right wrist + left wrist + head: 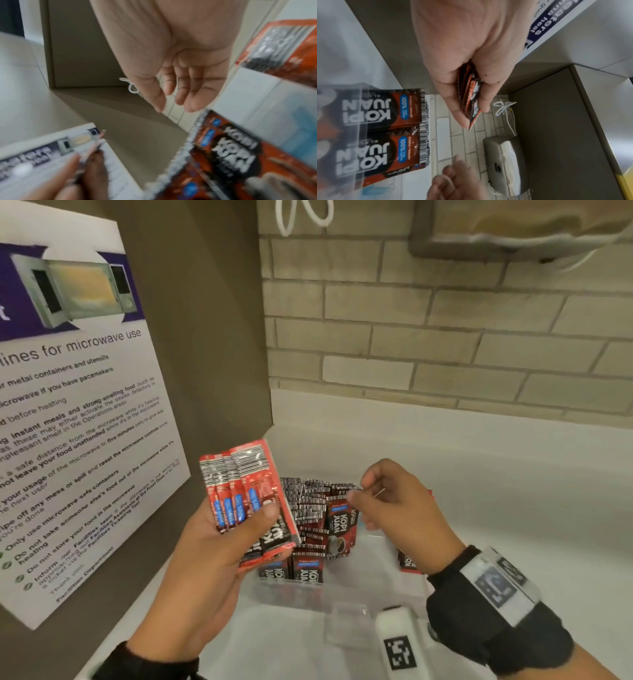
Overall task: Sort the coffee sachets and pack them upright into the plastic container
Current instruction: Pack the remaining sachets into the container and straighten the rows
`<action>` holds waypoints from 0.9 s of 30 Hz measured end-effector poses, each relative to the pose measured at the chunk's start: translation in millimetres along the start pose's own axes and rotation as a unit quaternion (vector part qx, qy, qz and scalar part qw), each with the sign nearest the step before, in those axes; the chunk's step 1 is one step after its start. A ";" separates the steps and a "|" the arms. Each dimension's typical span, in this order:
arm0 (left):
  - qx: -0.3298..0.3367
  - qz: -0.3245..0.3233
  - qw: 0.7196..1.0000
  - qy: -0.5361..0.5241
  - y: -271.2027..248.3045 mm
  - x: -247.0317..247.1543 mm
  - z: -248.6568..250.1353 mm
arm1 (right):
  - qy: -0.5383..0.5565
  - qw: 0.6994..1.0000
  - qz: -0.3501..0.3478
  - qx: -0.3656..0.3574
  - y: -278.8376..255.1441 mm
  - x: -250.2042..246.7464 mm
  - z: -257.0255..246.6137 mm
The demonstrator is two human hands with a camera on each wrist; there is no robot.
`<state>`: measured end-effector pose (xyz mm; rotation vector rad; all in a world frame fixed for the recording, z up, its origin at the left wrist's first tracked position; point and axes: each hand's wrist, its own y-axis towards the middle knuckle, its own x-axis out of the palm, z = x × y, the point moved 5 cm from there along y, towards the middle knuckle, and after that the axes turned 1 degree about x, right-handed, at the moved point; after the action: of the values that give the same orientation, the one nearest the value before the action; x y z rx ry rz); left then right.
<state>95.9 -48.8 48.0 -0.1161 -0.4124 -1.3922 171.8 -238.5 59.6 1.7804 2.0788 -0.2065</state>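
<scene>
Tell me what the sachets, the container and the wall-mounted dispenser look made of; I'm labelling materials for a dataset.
Sachets: likely glossy printed plastic or foil film, shiny, with crimped barcoded ends. Container: clear rigid plastic, see-through walls showing the packed sachets. Dispenser: apparently brushed metal, grey sheen with soft reflections, though metallic-finish plastic can't be ruled out.

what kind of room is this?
Probably an office or workplace pantry: a poster of microwave-use guidelines signed by a Facilities Department, a white counter against a tiled wall, and coffee sachets packed in a plastic container.
</scene>
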 end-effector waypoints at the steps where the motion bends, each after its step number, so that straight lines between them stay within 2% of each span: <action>1: -0.004 -0.007 1.000 0.005 3.1 4.1 -1.1 | 0.062 0.997 -0.040 0.000 -6.3 6.5 -7.9; 3: -0.002 -0.012 1.000 0.022 7.7 14.5 -1.4 | 0.178 0.975 -0.130 0.004 -20.6 24.4 -20.5; 4: 0.001 -0.008 1.000 0.030 9.6 18.9 -1.9 | 0.206 0.967 -0.152 -0.006 -26.7 31.4 -25.1; 6: 0.010 -0.004 0.999 0.037 12.0 26.5 -1.7 | 0.211 0.968 -0.131 -0.036 -32.8 36.5 -29.7; 9: 0.015 0.003 0.999 0.042 12.1 29.9 -2.0 | 0.145 0.985 -0.021 -0.089 -32.1 24.6 -31.1; 11: 0.021 0.023 0.998 0.050 12.7 28.0 -1.7 | 0.060 0.988 0.026 -0.143 -32.9 17.5 -35.3; 14: 0.028 0.027 0.997 0.064 13.0 29.4 1.7 | -0.097 0.970 0.017 -0.223 -38.4 25.1 -42.5; 19: 0.034 0.037 0.998 0.037 15.3 27.0 4.9 | -0.134 0.957 -0.024 -0.256 -42.0 29.4 -41.4; 21: 0.033 0.045 0.998 0.005 16.7 25.8 4.1 | -0.086 0.968 0.001 -0.235 -41.6 24.6 -38.4; 23: 0.031 0.048 0.998 -0.020 17.3 27.5 2.7 | 0.030 0.988 0.022 -0.151 -37.0 18.1 -29.5; 24: 0.030 0.047 0.998 -0.025 16.8 29.2 1.7 | 0.116 0.989 0.003 -0.094 -34.5 18.4 -23.6; 26: 0.024 0.047 0.998 -0.030 14.5 33.0 -0.7 | 0.275 0.961 -0.044 -0.003 -32.1 21.4 -16.3; 27: 0.023 0.047 0.998 -0.032 13.5 33.9 -1.6 | 0.314 0.948 -0.051 0.020 -31.4 19.4 -16.0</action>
<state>113.4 -78.3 60.5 -0.1422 -0.4863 -1.2889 135.8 -220.6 62.2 1.9375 2.6078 0.3450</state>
